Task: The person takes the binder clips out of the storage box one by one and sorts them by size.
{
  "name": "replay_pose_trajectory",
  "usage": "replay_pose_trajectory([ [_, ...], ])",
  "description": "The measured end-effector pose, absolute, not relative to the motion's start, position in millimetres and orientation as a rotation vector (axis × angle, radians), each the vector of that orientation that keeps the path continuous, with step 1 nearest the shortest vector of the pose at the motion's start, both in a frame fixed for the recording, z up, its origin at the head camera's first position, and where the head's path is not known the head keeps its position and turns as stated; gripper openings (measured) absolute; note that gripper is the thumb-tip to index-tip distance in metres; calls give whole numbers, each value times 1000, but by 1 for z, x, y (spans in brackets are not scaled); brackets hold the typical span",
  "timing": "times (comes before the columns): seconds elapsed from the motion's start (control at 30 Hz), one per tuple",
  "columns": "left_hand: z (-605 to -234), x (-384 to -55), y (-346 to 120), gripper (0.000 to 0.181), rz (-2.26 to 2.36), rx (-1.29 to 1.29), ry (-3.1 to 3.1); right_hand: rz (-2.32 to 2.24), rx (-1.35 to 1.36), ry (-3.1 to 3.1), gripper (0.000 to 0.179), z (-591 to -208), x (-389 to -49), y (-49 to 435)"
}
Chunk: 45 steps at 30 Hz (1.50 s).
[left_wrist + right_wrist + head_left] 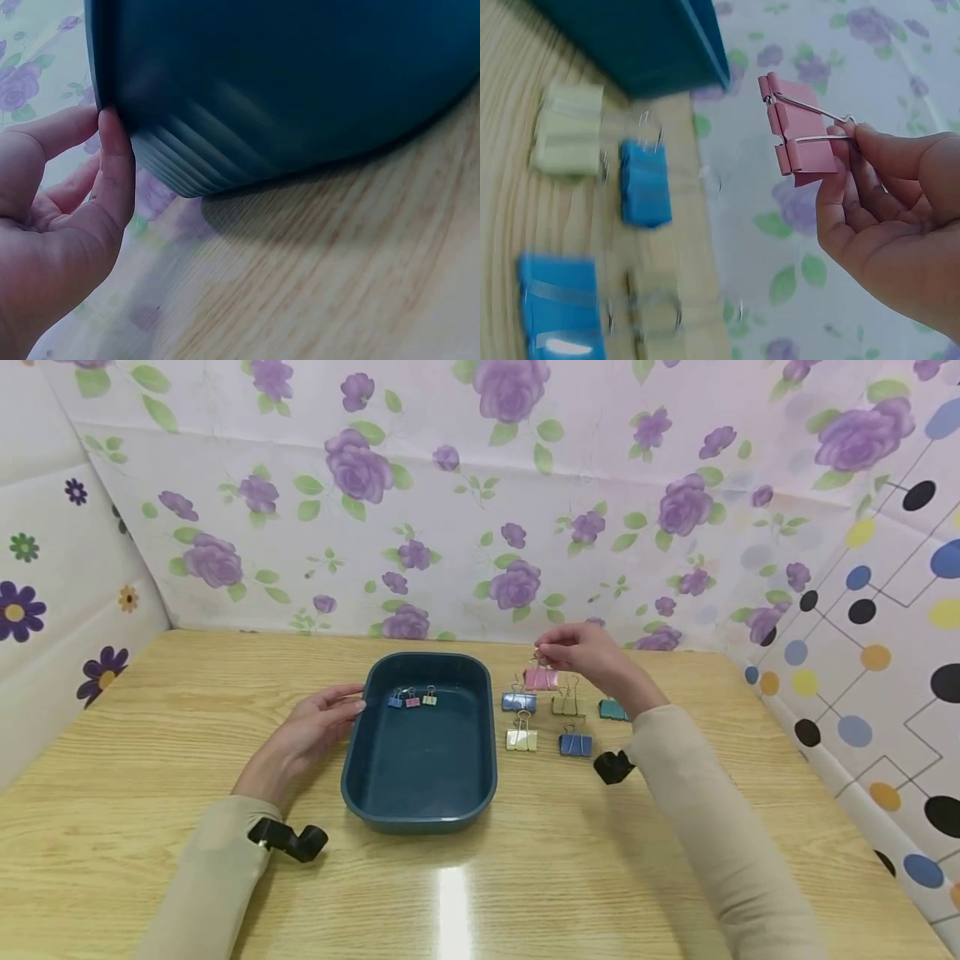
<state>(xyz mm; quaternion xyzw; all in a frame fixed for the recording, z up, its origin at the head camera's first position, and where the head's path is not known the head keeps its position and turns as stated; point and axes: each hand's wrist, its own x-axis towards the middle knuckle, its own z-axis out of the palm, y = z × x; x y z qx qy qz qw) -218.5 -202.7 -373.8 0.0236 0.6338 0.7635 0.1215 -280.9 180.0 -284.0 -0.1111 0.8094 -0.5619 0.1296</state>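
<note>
My left hand (322, 731) pinches the left rim of a dark teal plastic tray (420, 823) between thumb and fingers, seen closely in the left wrist view. Inside the tray, towards its far end, lie a small blue binder clip (395, 702), a small pink binder clip (412, 702) and a small yellow binder clip (429, 700). To the right of the tray, my right hand (592, 658) holds a large pink binder clip (810, 135) by its wire handles. The right wrist view shows the clip raised, its pink body pointing away from the fingertips.
Right of the tray on the wooden table (540, 860) stand a light blue binder clip (519, 702), a gold one (567, 707), a pale yellow one (521, 741), a dark blue one (575, 745) and a teal one (613, 710), partly behind the right forearm. Flowered cloth (450, 510) hangs behind.
</note>
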Motion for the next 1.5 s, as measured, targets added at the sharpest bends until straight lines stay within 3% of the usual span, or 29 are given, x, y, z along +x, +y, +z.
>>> replay_pose_trajectory([
  [0.83,-374,-218,-204,54,2197,87,1907,-1357,-243,2569,33,-320,-256,271],
  [1.5,-371,-217,-205,55,2206,59,1895,-1334,-203,2464,32,-349,-234,303],
])
